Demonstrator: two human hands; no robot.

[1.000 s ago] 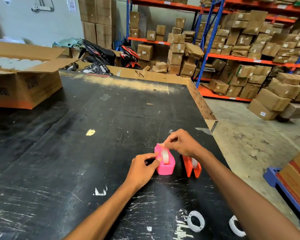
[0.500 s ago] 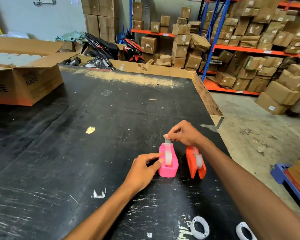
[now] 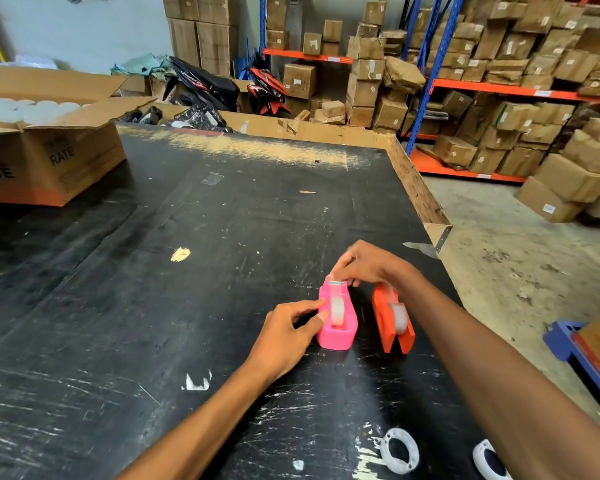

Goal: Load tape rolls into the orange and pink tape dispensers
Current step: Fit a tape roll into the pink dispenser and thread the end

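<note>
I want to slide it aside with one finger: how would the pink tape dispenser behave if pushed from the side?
The pink dispenser looks like small hollow plastic, so probably light. It stands narrow and fairly tall on the scuffed black table, so a high push might tip it; a low one should slide it. The left hand is steadying its side, which suggests it shifts easily.

Single head-worn wide-angle view, forward and down across the black table [image 3: 153, 306], close above both forearms.

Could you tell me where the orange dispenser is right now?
The orange dispenser stands on the black table, just right of the pink dispenser, under the right forearm.
</note>
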